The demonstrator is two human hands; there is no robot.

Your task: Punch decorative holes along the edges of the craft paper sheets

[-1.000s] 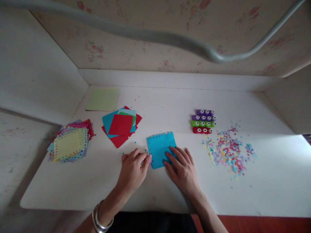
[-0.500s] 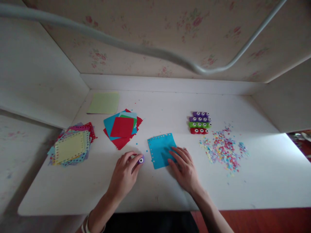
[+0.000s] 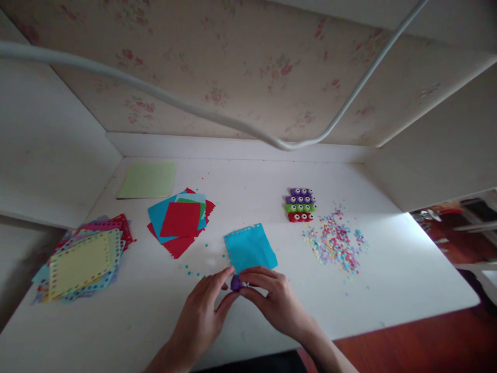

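Observation:
My left hand [image 3: 204, 300] and my right hand [image 3: 274, 298] meet near the front of the table, fingertips closed on a small purple eyed figure [image 3: 235, 283]. It is held between them, its eye mostly turned out of sight. Just beyond the fingers lies a square of blue paper [image 3: 250, 247] with small holes along its top and left edges. The right fingers reach its lower edge; whether they touch it I cannot tell.
At right stand rows of purple, green and red eyed figures [image 3: 301, 206], beside scattered confetti [image 3: 337, 238]. Left of the blue square are overlapping coloured sheets [image 3: 180, 220], a pile of hole-edged papers [image 3: 81, 261] and a pale green sheet [image 3: 147, 178]. A white cable [image 3: 233, 122] hangs across the view.
My right hand has left the blue paper and joined the left at the purple figure. More blue paper bits lie left of the square. The camera view has shifted.

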